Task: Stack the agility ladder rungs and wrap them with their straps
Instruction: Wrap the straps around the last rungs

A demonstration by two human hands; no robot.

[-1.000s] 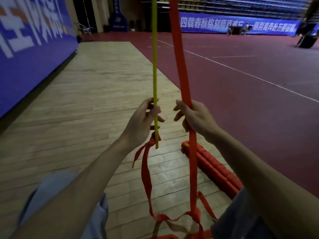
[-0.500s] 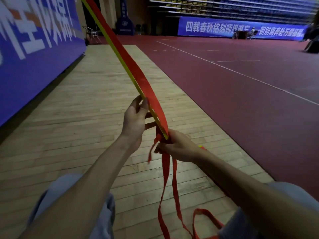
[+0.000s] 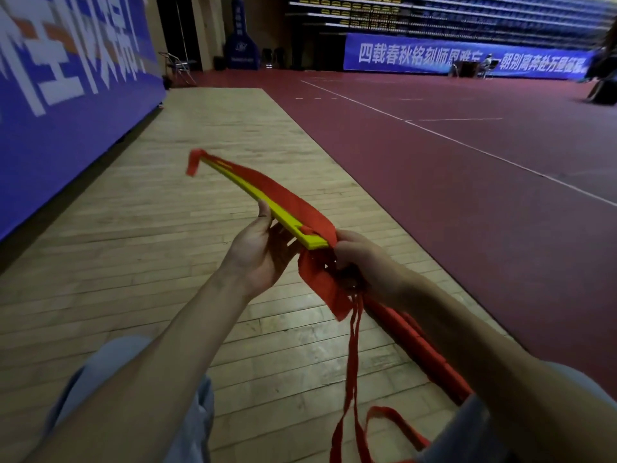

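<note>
Running beneath rung (image 3: 289,228) and strap (image 3: 283,195), wood floor (image 3: 133,235), red court (image 3: 467,202), blue banners (image 3: 66,121)

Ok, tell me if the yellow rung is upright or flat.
Nearly flat: the yellow rung points away over the floor, left hand holding it.

blue banner (image 3: 66,95) left; folding chair (image 3: 178,66) beyond; far banner (image 3: 467,58); bleachers (image 3: 434,15).
</note>
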